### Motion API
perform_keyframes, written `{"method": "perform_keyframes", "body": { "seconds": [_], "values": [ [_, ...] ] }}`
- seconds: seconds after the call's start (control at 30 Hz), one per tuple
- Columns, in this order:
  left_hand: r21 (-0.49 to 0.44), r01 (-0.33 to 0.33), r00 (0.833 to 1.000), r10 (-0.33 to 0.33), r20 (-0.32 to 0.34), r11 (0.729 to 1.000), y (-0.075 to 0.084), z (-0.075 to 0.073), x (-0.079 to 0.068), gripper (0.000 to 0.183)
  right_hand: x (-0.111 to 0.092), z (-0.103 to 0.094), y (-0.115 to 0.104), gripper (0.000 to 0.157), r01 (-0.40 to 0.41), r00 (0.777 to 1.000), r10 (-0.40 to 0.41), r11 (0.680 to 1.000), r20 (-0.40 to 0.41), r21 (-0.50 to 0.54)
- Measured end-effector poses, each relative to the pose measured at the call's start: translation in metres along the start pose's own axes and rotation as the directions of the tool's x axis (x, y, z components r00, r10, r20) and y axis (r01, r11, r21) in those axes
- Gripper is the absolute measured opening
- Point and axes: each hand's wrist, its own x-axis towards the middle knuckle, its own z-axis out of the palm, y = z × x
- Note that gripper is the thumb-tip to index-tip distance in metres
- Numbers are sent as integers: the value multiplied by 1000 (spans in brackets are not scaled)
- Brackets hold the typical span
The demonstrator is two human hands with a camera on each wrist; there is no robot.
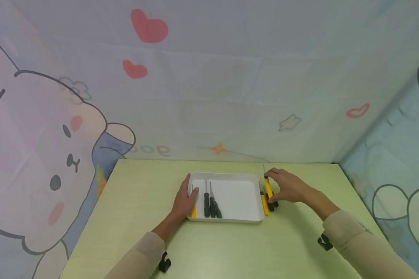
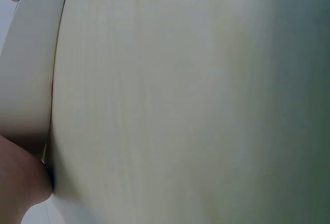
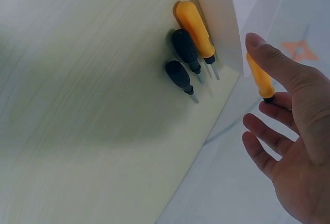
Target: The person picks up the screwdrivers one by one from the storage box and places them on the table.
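My left hand [image 1: 184, 199] grips the left wall of a white tray [image 1: 242, 195], thumb over the rim on the inner side. Inside the tray's left part lie a yellow-handled screwdriver [image 1: 193, 212], partly hidden by that hand, and three black-handled screwdrivers [image 1: 206, 204]. Just beyond the tray's right side, my right hand [image 1: 290, 186] pinches another yellow-handled screwdriver [image 3: 262, 80] between thumb and fingers, shaft pointing away. Below it, a yellow-handled screwdriver [image 3: 195, 26] and two black-handled screwdrivers [image 3: 184, 48] lie on the table beside the tray.
The pale wooden table [image 1: 223, 248] meets a printed cloth backdrop [image 1: 209, 116] at its back edge. Another stretch of patterned cloth [image 1: 398, 162] hangs along the right. The left wrist view shows mostly tabletop and the tray's outer wall [image 2: 31, 69].
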Motion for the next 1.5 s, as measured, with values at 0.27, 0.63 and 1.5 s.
{"method": "perform_keyframes", "body": {
  "seconds": [0.27, 0.63, 1.5],
  "values": [
    [-8, 3, 1000, -3, 7, 1000, 0, -1, 0, 69, -4, 1, 6, 92, 3, 1000, -3, 1000, -22, -10],
    [-56, 3, 1000, -2, 13, 998, 0, -1, 1, 60, -9, 0, 13, 93, -24, 1000, 24, 1000, -16, -9],
    [-71, -25, 1000, 25, 7, 997, 0, -1, 0, 62, -17, 14, 36, 91, -63, 998, 63, 998, 12, -18]
  ]
}}
